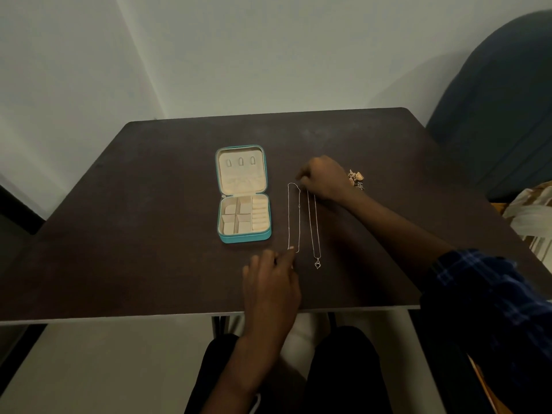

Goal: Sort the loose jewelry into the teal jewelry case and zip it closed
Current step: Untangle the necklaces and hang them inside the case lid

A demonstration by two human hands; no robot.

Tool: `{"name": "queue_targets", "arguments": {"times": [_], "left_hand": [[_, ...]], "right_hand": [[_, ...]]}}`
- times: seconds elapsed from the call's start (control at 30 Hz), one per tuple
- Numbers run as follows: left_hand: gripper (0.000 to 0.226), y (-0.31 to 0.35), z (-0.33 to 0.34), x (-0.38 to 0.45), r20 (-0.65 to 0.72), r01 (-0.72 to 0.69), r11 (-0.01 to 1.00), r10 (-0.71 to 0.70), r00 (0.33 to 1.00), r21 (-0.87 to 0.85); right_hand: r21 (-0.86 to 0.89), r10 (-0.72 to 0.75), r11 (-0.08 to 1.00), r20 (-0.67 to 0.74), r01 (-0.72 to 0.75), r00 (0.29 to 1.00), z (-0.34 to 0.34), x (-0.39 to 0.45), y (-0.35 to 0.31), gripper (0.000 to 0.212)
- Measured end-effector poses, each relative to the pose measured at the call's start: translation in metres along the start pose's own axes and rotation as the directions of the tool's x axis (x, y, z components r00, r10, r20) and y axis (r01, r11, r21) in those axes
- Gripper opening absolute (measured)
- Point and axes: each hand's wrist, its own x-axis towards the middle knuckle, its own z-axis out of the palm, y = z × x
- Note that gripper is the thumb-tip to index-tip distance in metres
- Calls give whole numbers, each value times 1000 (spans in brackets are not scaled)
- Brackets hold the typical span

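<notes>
The teal jewelry case (243, 194) lies open on the dark table (149, 234), cream lid flat at the back, divided compartments in front. To its right a thin silver chain (294, 216) lies stretched in a long loop. Beside that lies a second chain with a heart pendant (317, 263). My right hand (324, 179) is curled at the far ends of both chains and seems to pinch the top of the plain chain. My left hand (270, 282) rests on the table, its fingertip touching the near end of the plain chain.
A small heap of gold-coloured jewelry (356, 178) lies just behind my right hand. A dark blue chair back (501, 115) stands at the right, with patterned cloth (534, 216) beside the table's right edge. White walls meet behind the table.
</notes>
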Motion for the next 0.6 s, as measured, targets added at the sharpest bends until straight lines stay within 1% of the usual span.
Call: {"name": "queue_targets", "arguments": {"times": [0.07,0.1,0.23,0.3,0.4,0.6], "left_hand": [[39,1,-2,1,53,16,1000,-16,998,3],[38,1,-2,1,57,17,1000,-17,998,-1],[31,2,-2,3,53,18,1000,-18,998,2],[27,1,-2,3,14,21,1000,-21,1000,1],[24,-1,0,3,3,24,1000,-24,1000,-1],[30,-3,1,2,19,23,999,-23,1000,-41]], "right_hand": [[-31,-14,999,16,14,1000,3,1,-4,22],[-47,-16,999,26,17,1000,5,3,-5,21],[-78,-6,997,16,7,1000,8,5,-7,16],[-76,3,997,7,-3,1000,9,6,-7,18],[-90,2,996,-5,-2,1000,10,8,-8,20],[-179,-58,982,-16,54,998,13,15,-10,20]]}}
